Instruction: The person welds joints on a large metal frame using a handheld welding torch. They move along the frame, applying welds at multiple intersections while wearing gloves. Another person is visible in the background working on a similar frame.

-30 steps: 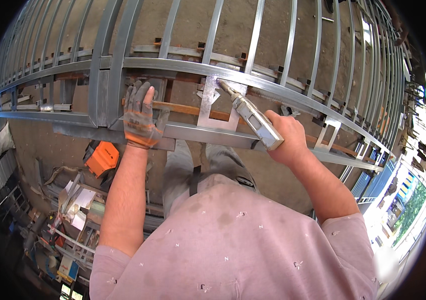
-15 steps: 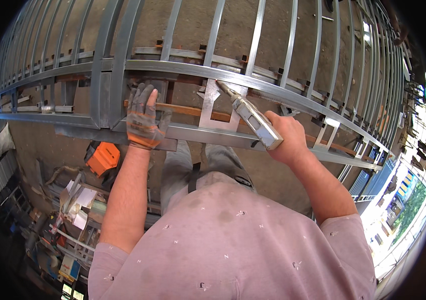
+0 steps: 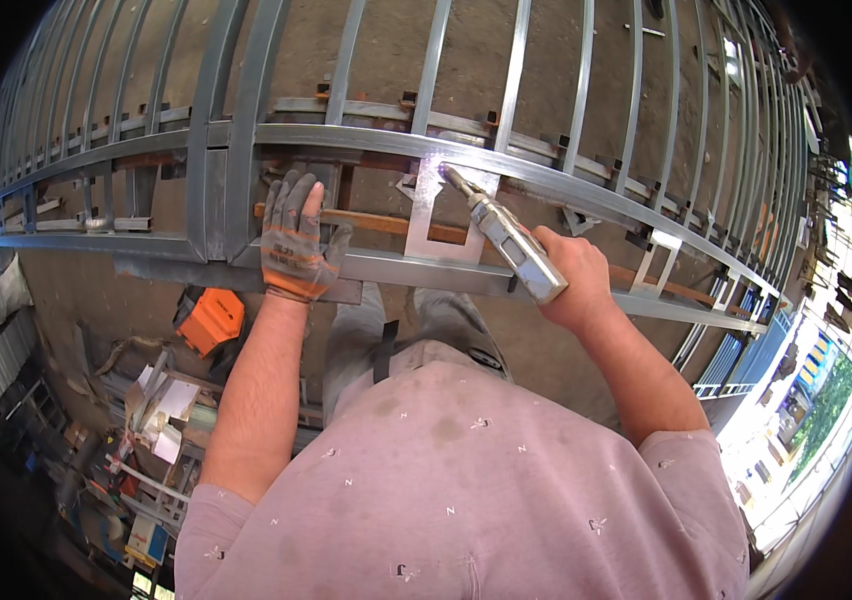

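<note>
The tip of the silver welding torch [image 3: 508, 238] is hard to make out where it meets the upper rail [image 3: 366, 140] of the steel gate frame [image 3: 246, 150], beside a flat metal bracket [image 3: 436, 215]. The bare right hand [image 3: 576, 280] is closed around the torch's handle, while the gloved left hand [image 3: 296, 240] lies open, fingers spread, on the lower rail [image 3: 146, 245]. The person's pink shirt [image 3: 466, 480] hides the ground below; an orange machine [image 3: 208, 318] sits left of the forearm.

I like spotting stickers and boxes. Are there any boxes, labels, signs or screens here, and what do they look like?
Orange box-like case: on the floor below the metal frame, left of the left arm, squarish.
Printed patch on the glove of the left hand: small dark marks on grey.
Blue and white box: lower left, amid clutter, too small to tell more.
No screens or signs show.
</note>
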Available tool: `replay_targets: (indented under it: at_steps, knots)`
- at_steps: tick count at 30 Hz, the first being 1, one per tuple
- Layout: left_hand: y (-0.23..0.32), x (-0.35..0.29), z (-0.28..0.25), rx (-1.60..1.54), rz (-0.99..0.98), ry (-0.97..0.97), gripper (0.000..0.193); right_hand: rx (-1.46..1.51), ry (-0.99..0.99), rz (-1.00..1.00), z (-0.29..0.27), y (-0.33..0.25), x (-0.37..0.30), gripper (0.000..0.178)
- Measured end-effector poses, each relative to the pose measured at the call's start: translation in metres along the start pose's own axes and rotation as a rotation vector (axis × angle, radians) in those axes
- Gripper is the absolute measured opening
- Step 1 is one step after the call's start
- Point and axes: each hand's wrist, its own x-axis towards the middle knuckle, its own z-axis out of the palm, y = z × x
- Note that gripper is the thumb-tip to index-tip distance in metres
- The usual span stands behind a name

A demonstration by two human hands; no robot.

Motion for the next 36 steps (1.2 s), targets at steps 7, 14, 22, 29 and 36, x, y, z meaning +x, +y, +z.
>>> replay_targets:
  at_steps: [7,14,22,29,36]
  knots:
    - [-0.001,0.001,0.002,-0.012,0.046,0.056,0.083,-0.010,0.028,0.024,0.003,-0.007,-0.005,0.025]
    - [-0.003,0.001,0.004,0.006,0.060,0.071,0.081,-0.055,0.019,0.100,0.004,-0.022,-0.013,0.028]
    - [-0.008,-0.003,0.012,0.030,0.089,0.063,0.080,0.037,0.138,0.159,0.013,0.015,-0.066,0.042]
    - [-0.004,0.001,0.006,0.011,0.054,0.029,0.083,0.565,-0.134,0.152,-0.052,0.043,-0.102,0.032]
    - [-0.011,-0.005,0.009,0.057,0.029,-0.002,0.081,0.555,-0.415,0.028,-0.119,0.042,-0.015,0.048]
